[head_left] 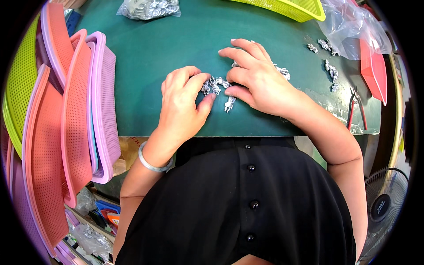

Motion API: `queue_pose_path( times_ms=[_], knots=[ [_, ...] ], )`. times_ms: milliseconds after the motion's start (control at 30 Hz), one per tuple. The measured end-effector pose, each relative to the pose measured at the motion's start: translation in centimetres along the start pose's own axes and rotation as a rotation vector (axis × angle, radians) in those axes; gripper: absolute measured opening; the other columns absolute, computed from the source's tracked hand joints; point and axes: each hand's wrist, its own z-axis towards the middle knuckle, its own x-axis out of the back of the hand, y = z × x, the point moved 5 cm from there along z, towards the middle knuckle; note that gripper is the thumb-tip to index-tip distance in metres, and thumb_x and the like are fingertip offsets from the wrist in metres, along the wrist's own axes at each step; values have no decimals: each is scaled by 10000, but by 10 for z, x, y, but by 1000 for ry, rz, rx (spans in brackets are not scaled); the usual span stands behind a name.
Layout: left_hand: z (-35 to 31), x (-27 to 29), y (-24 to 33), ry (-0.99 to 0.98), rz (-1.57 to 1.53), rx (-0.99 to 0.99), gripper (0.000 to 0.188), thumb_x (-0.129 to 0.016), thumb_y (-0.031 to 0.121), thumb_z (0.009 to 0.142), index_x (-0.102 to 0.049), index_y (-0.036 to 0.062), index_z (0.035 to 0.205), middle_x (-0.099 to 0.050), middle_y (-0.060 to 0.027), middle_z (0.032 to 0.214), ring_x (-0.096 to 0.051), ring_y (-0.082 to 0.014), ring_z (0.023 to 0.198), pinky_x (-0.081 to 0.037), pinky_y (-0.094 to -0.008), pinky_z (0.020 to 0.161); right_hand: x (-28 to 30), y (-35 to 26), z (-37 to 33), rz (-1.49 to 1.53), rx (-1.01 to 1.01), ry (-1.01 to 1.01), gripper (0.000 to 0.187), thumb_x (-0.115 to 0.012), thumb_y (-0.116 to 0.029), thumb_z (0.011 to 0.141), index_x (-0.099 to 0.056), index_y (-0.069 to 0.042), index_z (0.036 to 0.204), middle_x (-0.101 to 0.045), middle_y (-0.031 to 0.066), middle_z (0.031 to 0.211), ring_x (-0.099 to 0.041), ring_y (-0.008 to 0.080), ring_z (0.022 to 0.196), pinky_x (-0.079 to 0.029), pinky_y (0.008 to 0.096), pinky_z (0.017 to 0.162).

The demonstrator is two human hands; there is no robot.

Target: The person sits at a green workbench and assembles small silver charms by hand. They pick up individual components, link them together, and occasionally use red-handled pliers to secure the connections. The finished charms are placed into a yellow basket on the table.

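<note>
Small silver metal figure-shaped pieces (215, 85) lie in a cluster on the green table, between my two hands. My left hand (181, 104) has its thumb and fingertips closed around the cluster's left side. From the right, my right hand (263, 81) pinches the cluster's other end with thumb and a finger, its upper fingers stretched out over the table. One loose silver figure (229, 104) lies just below the right thumb. More silver pieces (282, 71) show behind the right hand, partly hidden by it.
Red-handled pliers (357, 108) and silver pieces (331, 70) lie at the right. A clear bag of metal parts (149, 8) and a yellow-green basket (291, 9) sit at the back. Stacked plastic baskets (104, 106) line the left; a fan (383, 207) stands lower right.
</note>
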Motion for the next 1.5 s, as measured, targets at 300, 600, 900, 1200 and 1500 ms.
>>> queue_pose_path(
  times_ms=[300,600,900,1200,1500],
  knots=[
    [8,-2,14,5,-8,-46,426,-795,110,754,-686,34,1159,-632,-119,1098,-588,-309,1058,-442,-413,947,14,17,-15,-57,-120,83,193,-670,-55,846,-716,-30,1032,-593,152,1293,-471,395,1299,-393,506,1078],
    [12,-12,14,-2,36,-33,251,-718,26,748,-726,73,995,-624,-84,1052,-581,-295,1026,-423,-429,901,14,18,-16,-47,-115,89,250,-701,-79,831,-706,-35,1078,-593,145,1282,-457,387,1309,-375,512,1087],
    [10,-1,16,-1,65,2,222,-728,17,760,-740,63,977,-635,-94,1101,-588,-291,1054,-417,-409,952,5,13,-8,-72,-143,82,245,-750,-130,808,-710,-26,1027,-591,159,1278,-461,388,1301,-368,527,1083],
    [16,0,11,-72,139,-137,174,-739,33,771,-736,81,939,-626,-81,1054,-583,-286,1046,-407,-419,945,0,5,-6,-5,-63,50,180,-729,-96,803,-734,-80,982,-593,159,1285,-462,402,1302,-366,548,1076],
    [23,3,8,-16,89,-90,234,-671,-14,828,-701,46,1052,-636,-97,1058,-594,-300,1014,-440,-406,922,11,-1,-12,14,-88,36,237,-700,-37,805,-711,-58,1040,-576,164,1307,-451,413,1313,-362,544,1083]
  ],
)
